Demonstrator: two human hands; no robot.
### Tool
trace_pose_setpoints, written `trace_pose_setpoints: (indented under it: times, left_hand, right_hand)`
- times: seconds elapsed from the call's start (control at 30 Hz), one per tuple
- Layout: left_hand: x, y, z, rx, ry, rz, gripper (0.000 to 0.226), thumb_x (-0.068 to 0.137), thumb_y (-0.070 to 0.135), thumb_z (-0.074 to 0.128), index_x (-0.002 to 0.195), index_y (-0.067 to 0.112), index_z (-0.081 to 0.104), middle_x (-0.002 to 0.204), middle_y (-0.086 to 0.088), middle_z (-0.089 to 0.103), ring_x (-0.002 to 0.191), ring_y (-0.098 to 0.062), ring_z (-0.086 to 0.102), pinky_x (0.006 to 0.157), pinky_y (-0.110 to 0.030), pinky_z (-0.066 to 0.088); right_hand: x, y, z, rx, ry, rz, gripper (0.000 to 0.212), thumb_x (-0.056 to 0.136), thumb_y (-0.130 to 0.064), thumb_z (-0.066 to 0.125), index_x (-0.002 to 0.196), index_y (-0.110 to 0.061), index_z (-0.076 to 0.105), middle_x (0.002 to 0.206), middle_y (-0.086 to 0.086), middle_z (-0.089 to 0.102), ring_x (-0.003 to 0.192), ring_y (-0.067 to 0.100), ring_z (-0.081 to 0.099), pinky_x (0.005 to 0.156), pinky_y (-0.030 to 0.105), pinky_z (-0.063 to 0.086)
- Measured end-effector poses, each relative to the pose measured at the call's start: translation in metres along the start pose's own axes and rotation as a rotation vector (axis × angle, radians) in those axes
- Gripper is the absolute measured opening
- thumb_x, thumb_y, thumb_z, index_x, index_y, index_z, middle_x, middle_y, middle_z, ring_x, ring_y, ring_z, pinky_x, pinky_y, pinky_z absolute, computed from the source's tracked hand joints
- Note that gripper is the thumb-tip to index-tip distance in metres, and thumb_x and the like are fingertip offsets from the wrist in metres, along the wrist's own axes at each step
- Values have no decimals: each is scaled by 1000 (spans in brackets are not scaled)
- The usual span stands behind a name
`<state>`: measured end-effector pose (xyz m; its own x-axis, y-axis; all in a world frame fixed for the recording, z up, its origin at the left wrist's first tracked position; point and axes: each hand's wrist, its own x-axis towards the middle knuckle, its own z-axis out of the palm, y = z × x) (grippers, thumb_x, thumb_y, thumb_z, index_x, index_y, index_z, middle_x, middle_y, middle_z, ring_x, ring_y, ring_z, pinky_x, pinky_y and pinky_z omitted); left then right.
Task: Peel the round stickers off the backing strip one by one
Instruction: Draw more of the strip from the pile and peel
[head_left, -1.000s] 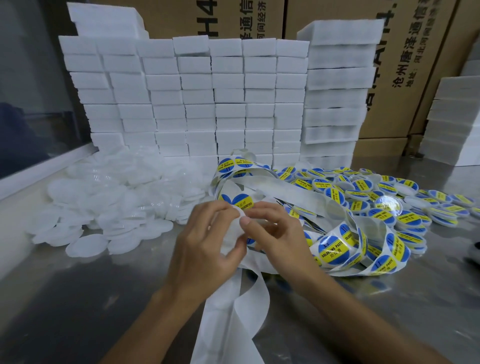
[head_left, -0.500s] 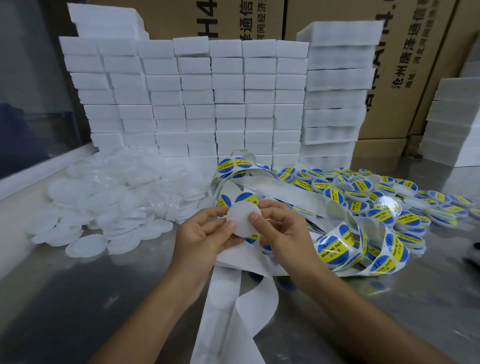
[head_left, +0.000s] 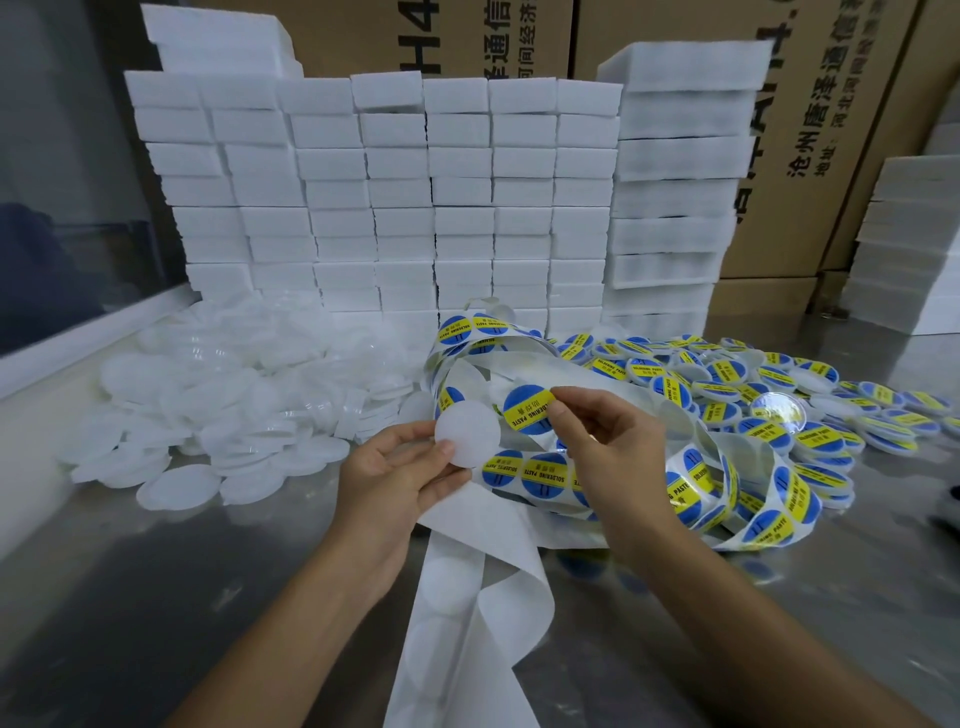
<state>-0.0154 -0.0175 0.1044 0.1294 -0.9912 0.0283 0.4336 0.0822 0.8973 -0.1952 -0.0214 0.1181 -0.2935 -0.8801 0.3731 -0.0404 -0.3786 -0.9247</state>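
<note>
Left of frame: loose heap of blank lids (head_left: 208, 410) on the steel table (head_left: 130, 597), no container around them. Behind, a wall of white foam blocks (head_left: 395, 208); cartons (head_left: 675, 31) behind that, shut faces only, contents unknown.

Centre left: left hand (head_left: 395, 478) grips one white lid (head_left: 467, 434) at its lower edge, thumb on its face, fingers curled behind. Lid held upright, its blank side to the camera.

Centre: right hand (head_left: 608, 441) pinches a blue-and-yellow sticker (head_left: 527, 410) by its right edge between thumb and forefinger. Sticker looks free of the strip, hanging just right of the lid, edges near but whether touching I cannot tell. Hands apart, each clamped on its own piece.

Strip (head_left: 540, 470) loops under and behind both hands, stickers remaining on it; the bare tail (head_left: 457, 623) runs down to bottom centre.

Right of frame: spread of labelled lids (head_left: 779, 395) lying loose on the table. No bins or trays anywhere in view.

Risks, as judged:
- Sticker held by one edge only; free side could curl and stick to itself or to the fingers.
- Adhesive face could catch the strip loops close behind it.
- If meant for the lid, an off-centre or creased landing, since the lid is held by one edge.
- Forearms crossing the tail could drag the loops off the table.
</note>
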Motion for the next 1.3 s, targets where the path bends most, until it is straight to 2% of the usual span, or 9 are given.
trace_pose_setpoints:
  times: [0.1, 0.23, 0.4, 0.53, 0.7, 0.87, 1.17, 1.3]
  left_hand:
    - [0, 0, 0, -9, 6, -4, 18, 82, -4, 69, 99, 1, 64, 89, -16, 75, 81, -27, 75, 65, -28, 59]
    - [0, 0, 0, -10, 11, -17, 19, 82, -4, 69, 99, 1, 64, 89, -15, 76, 81, -27, 75, 64, -27, 59]
    - [-1, -1, 2, -23, 0, -16, 23, 75, -6, 72, 97, -1, 64, 87, -18, 75, 78, -27, 75, 64, -26, 59]
    - [-3, 1, 4, -26, -46, -7, 42, 63, 7, 76, 101, -4, 62, 91, -20, 75, 83, -29, 74, 66, -27, 59]
    - [-3, 1, 4, -22, -55, -5, 48, 59, 9, 76, 103, -4, 62, 91, -20, 75, 83, -29, 74, 65, -27, 59]
    - [-3, 1, 4, -6, -70, -4, 45, 58, 9, 77, 99, -3, 63, 90, -19, 75, 83, -28, 74, 65, -27, 59]
    - [-5, 4, 4, 15, -78, 4, 44, 58, 10, 78, 98, -1, 64, 90, -18, 75, 83, -28, 75, 64, -27, 59]
    - [-7, 5, 5, 41, -77, 18, 43, 57, 11, 78, 96, -1, 64, 90, -18, 75, 82, -28, 75, 64, -27, 59]
  right_hand:
    - [0, -1, 0, 15, -17, -3, 13, 88, -17, 72, 82, -29, 73, 80, -12, 74, 73, -2, 65, 65, 13, 50]
    - [-1, -5, -1, 23, -77, -6, 9, 87, -20, 73, 82, -27, 75, 90, -3, 72, 73, -2, 64, 62, 12, 49]
    - [-5, -9, 1, 139, -193, 74, 9, 89, -13, 69, 88, -20, 76, 75, -5, 74, 61, 2, 63, 60, 16, 52]
    - [-10, -5, 5, 103, -266, 48, 9, 88, -8, 70, 94, -11, 76, 83, -1, 77, 66, 2, 67, 60, 13, 50]
    - [-11, 2, 8, 84, -274, 52, 10, 86, -9, 72, 90, -16, 77, 85, 0, 78, 83, 20, 73, 68, 20, 57]
    - [-10, 4, 8, 50, -261, 49, 9, 86, -13, 73, 90, -20, 77, 86, 3, 77, 89, 35, 69, 74, 38, 58]
    - [-8, 7, 7, 23, -269, 21, 9, 86, -15, 73, 92, -20, 77, 86, 3, 77, 90, 37, 69, 75, 42, 58]
    - [-8, 8, 6, -53, -270, -56, 10, 87, -15, 73, 92, -21, 77, 85, -3, 77, 83, 29, 71, 73, 42, 60]
